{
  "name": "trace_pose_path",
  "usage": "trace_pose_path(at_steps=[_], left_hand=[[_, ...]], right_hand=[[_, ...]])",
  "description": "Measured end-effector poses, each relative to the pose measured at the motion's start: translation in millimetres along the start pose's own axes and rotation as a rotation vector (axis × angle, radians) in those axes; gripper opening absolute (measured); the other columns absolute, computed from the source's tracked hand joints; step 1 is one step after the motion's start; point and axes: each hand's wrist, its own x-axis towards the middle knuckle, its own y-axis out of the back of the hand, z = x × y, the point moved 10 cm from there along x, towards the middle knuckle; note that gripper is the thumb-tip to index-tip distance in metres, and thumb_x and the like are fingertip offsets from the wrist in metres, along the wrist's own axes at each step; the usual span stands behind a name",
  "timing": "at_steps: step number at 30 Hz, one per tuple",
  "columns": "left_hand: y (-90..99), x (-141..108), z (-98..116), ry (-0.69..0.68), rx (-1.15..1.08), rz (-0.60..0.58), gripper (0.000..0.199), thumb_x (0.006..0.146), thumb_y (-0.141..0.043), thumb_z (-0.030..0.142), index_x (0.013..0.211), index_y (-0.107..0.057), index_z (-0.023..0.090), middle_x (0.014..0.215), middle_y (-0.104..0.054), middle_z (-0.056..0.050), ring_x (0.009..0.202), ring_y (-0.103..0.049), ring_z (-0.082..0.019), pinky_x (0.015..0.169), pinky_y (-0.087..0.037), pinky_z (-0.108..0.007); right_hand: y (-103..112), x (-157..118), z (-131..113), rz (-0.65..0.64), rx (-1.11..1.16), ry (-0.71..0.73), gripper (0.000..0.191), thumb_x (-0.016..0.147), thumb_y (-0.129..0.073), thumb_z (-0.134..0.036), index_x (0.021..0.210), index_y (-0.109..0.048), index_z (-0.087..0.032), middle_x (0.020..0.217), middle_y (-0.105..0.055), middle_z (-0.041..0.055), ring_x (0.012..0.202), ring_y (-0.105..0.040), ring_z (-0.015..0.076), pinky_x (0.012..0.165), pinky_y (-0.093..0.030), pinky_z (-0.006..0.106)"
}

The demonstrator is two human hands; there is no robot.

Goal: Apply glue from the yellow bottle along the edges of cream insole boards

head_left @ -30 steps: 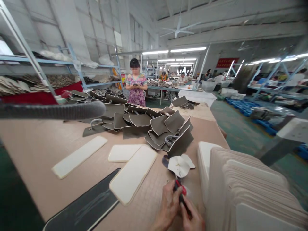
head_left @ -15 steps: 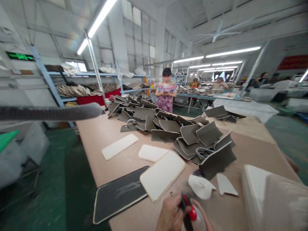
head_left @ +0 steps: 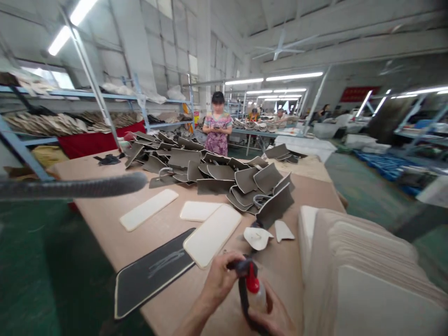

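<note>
My left hand (head_left: pixel 221 280) is closed on the end of a dark strap (head_left: pixel 242 295), close to the front of the table. The strap bends over and hangs down beside a translucent squeeze bottle with a red nozzle cap (head_left: pixel 257 299). Wrapped round the bottle is my right hand (head_left: pixel 275 313); the lower strap passes by its fingers. The red tip points up at the strap, and whether they touch I cannot tell. Beyond my hands lie a white panel with rounded corners (head_left: pixel 212 237) and a crumpled white scrap (head_left: pixel 257 238). The panel overlaps a dark panel with pale edging (head_left: pixel 154 275).
A heap of grey-brown bent panels (head_left: pixel 219 172) spreads across the table (head_left: pixel 101 224). Stacked pale sheets (head_left: pixel 371 261) rise at the right. A grey flexible tube (head_left: pixel 73 188) juts in from the left. Across the table stands a person (head_left: pixel 217 126).
My view has swung right, bringing more of the pale stack into sight. Both hands have come further into view, and the strap end is now raised over the bottle's red tip.
</note>
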Motion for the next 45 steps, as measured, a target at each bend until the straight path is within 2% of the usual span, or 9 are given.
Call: trace_pose_path(at_steps=[3, 9, 14, 19, 24, 28, 36, 41, 45], left_hand=[[-4.1, 8, -9, 0.024, -0.138, 0.027, 0.010, 0.066, -0.064, 0.021, 0.072, -0.067, 0.014, 0.069, -0.062, -0.002, 0.067, -0.052, -0.015, 0.064, -0.040, -0.025], [10.2, 6, -20, -0.034, -0.148, 0.248, 0.009, 0.068, -0.063, 0.024, 0.069, -0.065, 0.015, 0.067, -0.060, -0.001, 0.068, -0.054, -0.016, 0.065, -0.043, -0.025], [10.0, -2, -40, 0.054, -0.290, 0.315, 0.014, 0.061, -0.069, 0.024, 0.068, -0.064, 0.013, 0.063, -0.060, -0.001, 0.063, -0.052, -0.014, 0.058, -0.040, -0.023], [1.7, -12, -46, 0.138, -0.448, 0.254, 0.016, 0.058, -0.067, 0.021, 0.071, -0.060, 0.014, 0.066, -0.059, 0.001, 0.064, -0.051, -0.012, 0.061, -0.039, -0.022], [-4.2, -20, -21, 0.028, -0.174, 0.251, 0.007, 0.070, -0.053, 0.023, 0.075, -0.052, 0.018, 0.071, -0.054, 0.001, 0.070, -0.051, -0.015, 0.068, -0.040, -0.026], [-15.9, -24, -10, -0.017, -0.031, 0.246, 0.008, 0.074, -0.045, 0.023, 0.079, -0.048, 0.019, 0.072, -0.052, 0.000, 0.068, -0.051, -0.017, 0.067, -0.041, -0.030], [-25.8, -26, -20, -0.008, -0.170, 0.332, 0.019, 0.072, -0.058, 0.034, 0.072, -0.050, 0.017, 0.068, -0.050, 0.001, 0.067, -0.047, -0.015, 0.065, -0.038, -0.027], [-52.9, -19, -35, 0.121, -0.500, 0.225, 0.027, 0.059, -0.069, 0.031, 0.068, -0.048, 0.017, 0.060, -0.049, 0.005, 0.055, -0.042, -0.010, 0.054, -0.032, -0.023], [-55.7, -21, -31, 0.156, -0.498, 0.183, 0.022, 0.055, -0.067, 0.022, 0.067, -0.051, 0.015, 0.060, -0.054, 0.004, 0.058, -0.047, -0.010, 0.056, -0.035, -0.022]], right_hand=[[0, -3, -12, 0.009, 0.017, -0.021, 0.068, 0.053, -0.079, -0.048, 0.112, -0.060, -0.019, 0.104, -0.070, 0.0095, 0.095, -0.063, 0.0309, 0.080, -0.050, 0.039], [29, -18, -38, 0.255, -0.376, -0.121, 0.056, 0.054, -0.075, -0.040, 0.104, -0.064, -0.017, 0.095, -0.072, 0.0079, 0.091, -0.064, 0.0314, 0.079, -0.050, 0.039], [36, -24, -33, 0.252, -0.391, -0.147, 0.057, 0.053, -0.075, -0.040, 0.105, -0.064, -0.020, 0.096, -0.072, 0.0066, 0.094, -0.063, 0.0329, 0.085, -0.049, 0.044], [38, -28, -33, 0.253, -0.423, -0.129, 0.057, 0.048, -0.077, -0.039, 0.101, -0.064, -0.021, 0.103, -0.070, 0.0102, 0.103, -0.060, 0.0373, 0.092, -0.045, 0.048], [-8, -23, -50, 0.042, -0.371, 0.008, 0.056, 0.064, -0.068, -0.042, 0.112, -0.052, -0.019, 0.106, -0.068, 0.0095, 0.094, -0.063, 0.0279, 0.083, -0.049, 0.039], [-25, -21, -59, 0.073, -0.341, 0.073, 0.053, 0.075, -0.062, -0.048, 0.116, -0.050, -0.017, 0.110, -0.067, 0.0109, 0.104, -0.060, 0.0263, 0.087, -0.046, 0.035], [-3, -36, -69, 0.048, -0.324, 0.018, 0.051, 0.075, -0.059, -0.055, 0.106, -0.064, -0.015, 0.101, -0.070, 0.0086, 0.095, -0.061, 0.0266, 0.085, -0.046, 0.036], [13, -46, -76, 0.131, -0.263, 0.046, 0.060, 0.072, -0.058, -0.061, 0.109, -0.062, -0.014, 0.109, -0.067, 0.0120, 0.103, -0.058, 0.0306, 0.094, -0.041, 0.042], [5, -50, -87, 0.118, -0.353, 0.062, 0.050, 0.079, -0.054, -0.058, 0.108, -0.060, -0.018, 0.111, -0.066, 0.0098, 0.107, -0.056, 0.0281, 0.098, -0.037, 0.040]])
